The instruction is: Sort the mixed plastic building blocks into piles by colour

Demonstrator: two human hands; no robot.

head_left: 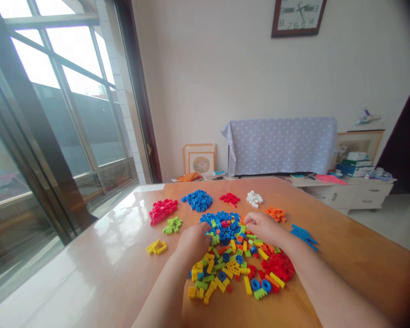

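Two bare hands rest on a mixed brick pile (237, 257) on a wooden table (345, 255). Left hand (193, 241) – fingers curled into the bricks. Right hand (263, 228) – fingertips pressed together; whether they pinch a brick, I cannot tell. Sorted piles lie beyond the fingers.

I see a glossy wooden table (345, 255) carrying a big mixed heap of bricks (237, 257) at the near middle. Beyond it lie sorted piles: red (162, 210), blue (197, 200), small red (229, 198), white (254, 198), orange (275, 213), green (172, 225), yellow (156, 247), and flat blue pieces (304, 235) at right.
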